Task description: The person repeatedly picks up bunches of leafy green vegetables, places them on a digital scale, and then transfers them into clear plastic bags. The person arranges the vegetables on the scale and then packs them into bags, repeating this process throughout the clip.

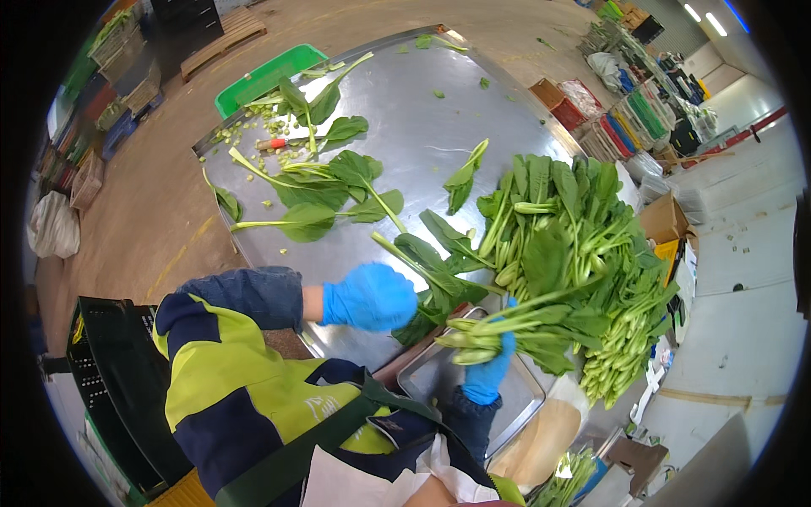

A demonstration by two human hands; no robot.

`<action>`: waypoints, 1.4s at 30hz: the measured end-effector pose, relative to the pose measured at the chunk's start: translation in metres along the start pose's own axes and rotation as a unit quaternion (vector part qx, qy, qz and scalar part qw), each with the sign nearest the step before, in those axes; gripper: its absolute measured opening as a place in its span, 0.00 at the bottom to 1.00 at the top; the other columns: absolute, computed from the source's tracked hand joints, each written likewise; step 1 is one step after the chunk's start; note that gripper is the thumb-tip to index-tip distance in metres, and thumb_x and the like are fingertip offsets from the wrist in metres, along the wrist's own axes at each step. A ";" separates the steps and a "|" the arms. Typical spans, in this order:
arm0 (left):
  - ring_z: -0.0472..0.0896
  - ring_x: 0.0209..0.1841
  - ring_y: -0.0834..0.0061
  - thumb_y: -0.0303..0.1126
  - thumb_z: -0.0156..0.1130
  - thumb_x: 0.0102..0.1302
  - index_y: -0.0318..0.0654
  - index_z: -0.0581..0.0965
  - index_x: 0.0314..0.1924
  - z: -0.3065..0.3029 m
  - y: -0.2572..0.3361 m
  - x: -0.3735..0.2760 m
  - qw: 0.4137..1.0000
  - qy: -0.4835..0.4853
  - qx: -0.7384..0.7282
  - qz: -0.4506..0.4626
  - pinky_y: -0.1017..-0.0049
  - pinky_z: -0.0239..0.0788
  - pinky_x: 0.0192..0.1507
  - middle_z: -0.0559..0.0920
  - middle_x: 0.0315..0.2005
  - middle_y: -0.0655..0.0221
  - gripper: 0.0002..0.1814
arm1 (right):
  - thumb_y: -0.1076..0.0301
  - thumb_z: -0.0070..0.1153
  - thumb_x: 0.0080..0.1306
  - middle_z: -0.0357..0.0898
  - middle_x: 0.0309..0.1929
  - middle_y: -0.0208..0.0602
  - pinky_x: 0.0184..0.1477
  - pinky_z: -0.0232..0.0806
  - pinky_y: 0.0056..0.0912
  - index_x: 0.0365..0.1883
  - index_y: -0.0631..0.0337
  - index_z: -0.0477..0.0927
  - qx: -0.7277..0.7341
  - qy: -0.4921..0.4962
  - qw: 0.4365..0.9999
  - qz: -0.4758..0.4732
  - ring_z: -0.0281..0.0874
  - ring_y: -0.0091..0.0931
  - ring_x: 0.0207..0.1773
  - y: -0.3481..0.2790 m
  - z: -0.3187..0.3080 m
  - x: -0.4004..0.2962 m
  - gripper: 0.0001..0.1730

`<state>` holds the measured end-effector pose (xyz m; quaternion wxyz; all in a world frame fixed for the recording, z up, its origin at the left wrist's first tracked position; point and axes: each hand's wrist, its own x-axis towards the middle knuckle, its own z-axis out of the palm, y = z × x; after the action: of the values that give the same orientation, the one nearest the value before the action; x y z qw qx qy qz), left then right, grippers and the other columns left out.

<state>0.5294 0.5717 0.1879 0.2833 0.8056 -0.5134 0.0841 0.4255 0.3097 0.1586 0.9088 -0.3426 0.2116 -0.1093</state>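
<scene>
My left hand (pixel 370 298), in a blue glove, is over the near edge of a steel table (pixel 412 120). It is blurred and looks curled; whether it holds anything cannot be told. My right hand (pixel 491 371), also gloved in blue, grips a bunch of leafy green vegetables (pixel 500 333) by the stalks, above a shallow metal tray (pixel 526 405). A large heap of the same greens (pixel 564 234) lies at the right. Loose leaves (pixel 310 222) and small cut stalk pieces (pixel 256 120) are scattered at the left, around a red-handled tool (pixel 272 144), probably a knife, partly covered by leaves.
A green plastic basket (pixel 269 73) stands against the table's far left edge. Dark plastic crates (pixel 120 393) are at the near left. A cardboard box (pixel 665 218) is beyond the heap, and more greens (pixel 564 478) lie at the bottom right. A wooden pallet (pixel 222 41) is on the floor.
</scene>
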 end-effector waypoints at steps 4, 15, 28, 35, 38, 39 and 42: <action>0.83 0.33 0.53 0.45 0.60 0.68 0.47 0.76 0.64 -0.002 -0.130 -0.047 0.951 -0.032 -0.112 -0.287 0.62 0.75 0.36 0.84 0.32 0.55 0.26 | 0.48 0.53 0.70 0.81 0.50 0.45 0.47 0.79 0.46 0.75 0.52 0.62 -0.037 -0.108 0.993 0.040 0.82 0.43 0.49 -0.029 -0.022 0.009 0.38; 0.80 0.40 0.62 0.45 0.68 0.64 0.38 0.79 0.44 -0.031 -0.331 -0.167 0.834 0.088 0.072 -0.540 0.63 0.71 0.44 0.82 0.36 0.60 0.18 | 0.51 0.55 0.70 0.77 0.59 0.45 0.63 0.71 0.48 0.66 0.64 0.69 0.013 0.074 0.996 -0.055 0.77 0.38 0.58 -0.045 -0.094 -0.057 0.33; 0.71 0.29 0.86 0.45 0.52 0.78 0.37 0.77 0.59 -0.073 -0.216 -0.077 0.697 0.196 -0.552 -0.414 0.84 0.62 0.30 0.80 0.33 0.74 0.21 | 0.49 0.47 0.78 0.75 0.65 0.41 0.62 0.71 0.43 0.70 0.58 0.68 0.010 0.160 0.987 0.021 0.76 0.34 0.61 0.010 -0.100 -0.127 0.30; 0.81 0.39 0.80 0.28 0.58 0.73 0.35 0.75 0.55 -0.038 -0.122 0.025 0.764 0.113 -0.536 -0.341 0.79 0.72 0.41 0.83 0.42 0.68 0.13 | 0.64 0.62 0.70 0.78 0.58 0.39 0.60 0.70 0.36 0.63 0.63 0.73 -0.270 0.155 0.950 -0.008 0.77 0.29 0.57 0.000 -0.098 -0.143 0.25; 0.82 0.41 0.79 0.21 0.62 0.68 0.34 0.74 0.53 -0.020 -0.079 0.048 0.770 0.086 -0.533 -0.340 0.77 0.74 0.44 0.83 0.42 0.69 0.15 | 0.66 0.64 0.68 0.81 0.53 0.36 0.54 0.70 0.25 0.57 0.68 0.77 -0.579 0.106 0.808 -0.025 0.77 0.21 0.51 -0.025 -0.124 -0.171 0.22; 0.81 0.41 0.80 0.22 0.63 0.68 0.35 0.74 0.52 -0.011 -0.069 0.050 0.784 0.074 -0.526 -0.323 0.78 0.73 0.44 0.83 0.41 0.70 0.14 | 0.66 0.64 0.68 0.82 0.51 0.36 0.53 0.70 0.25 0.58 0.68 0.77 -0.558 0.086 0.824 0.043 0.77 0.21 0.49 -0.034 -0.115 -0.178 0.22; 0.77 0.36 0.81 0.24 0.66 0.67 0.37 0.74 0.45 0.011 -0.035 0.055 0.857 0.040 -0.427 -0.287 0.77 0.70 0.40 0.82 0.34 0.71 0.10 | 0.64 0.61 0.71 0.85 0.42 0.33 0.49 0.71 0.25 0.61 0.66 0.78 -0.475 -0.036 0.864 0.164 0.79 0.21 0.42 -0.074 -0.051 -0.175 0.23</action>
<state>0.5829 0.5338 0.1890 0.6309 0.7135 -0.2332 -0.1963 0.2435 0.2856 0.2281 0.6481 -0.6966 0.2584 0.1674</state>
